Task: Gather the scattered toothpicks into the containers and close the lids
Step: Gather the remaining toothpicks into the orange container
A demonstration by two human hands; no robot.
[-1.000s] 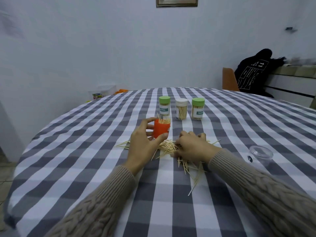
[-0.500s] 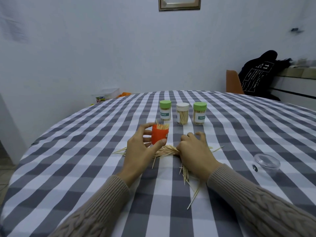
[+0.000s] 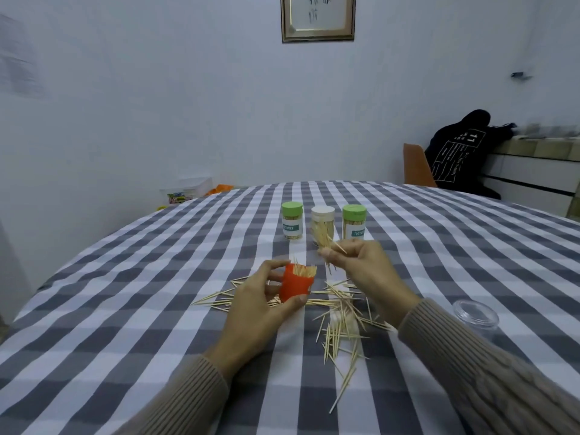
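Since the earlier frame, the right hand (image 3: 361, 262) has been raised off the tabletop (image 3: 125, 309), pinching a toothpick bundle (image 3: 326, 241) at centre frame; the orange cup (image 3: 295, 285) is gripped by the left hand (image 3: 254, 312). Being light, stiff and slippery, the toothpicks are best pinched mid-length.

"TOOTHPICK" on left green-lid jar (image 3: 292, 221); "11" on black hoodie (image 3: 459, 152).

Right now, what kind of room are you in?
Probably a home dining room: a round table with a grey-and-white checked cloth, a framed picture on the wall, and an orange chair.
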